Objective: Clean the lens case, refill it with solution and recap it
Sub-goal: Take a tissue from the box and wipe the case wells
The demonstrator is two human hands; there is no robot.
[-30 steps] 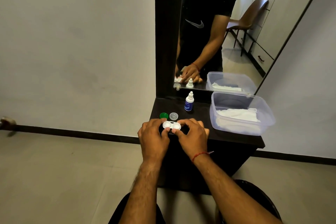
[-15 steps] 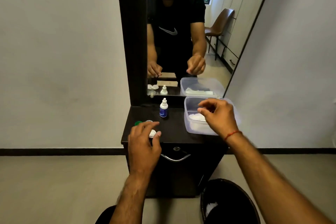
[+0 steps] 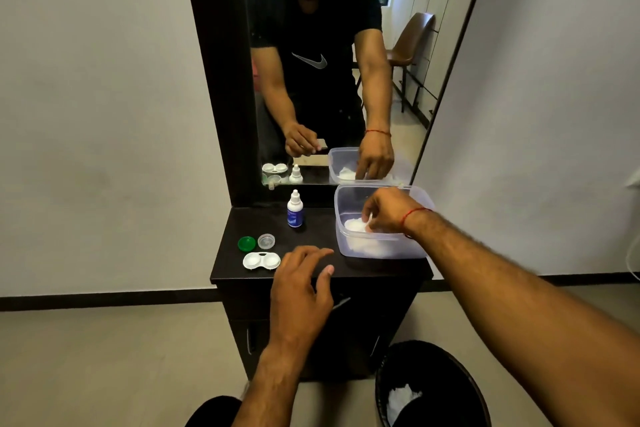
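The case [image 3: 261, 260] lies open on the table [image 3: 322, 239], just left of the left hand [image 3: 301, 291], which is spread and holds nothing. The right hand [image 3: 386, 210] is in the tub [image 3: 381, 250], pinching a white tissue [image 3: 356, 226].

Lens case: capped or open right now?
Open. Both wells of the lens case are uncovered; the green cap and clear cap lie apart behind it.

The right hand's [image 3: 388, 210] fingertips are hidden behind the clear tub's [image 3: 381, 250] cloudy wall, so its grip on the white tissue [image 3: 355, 226] cannot be told. The bin [image 3: 433, 388] is cut off below.
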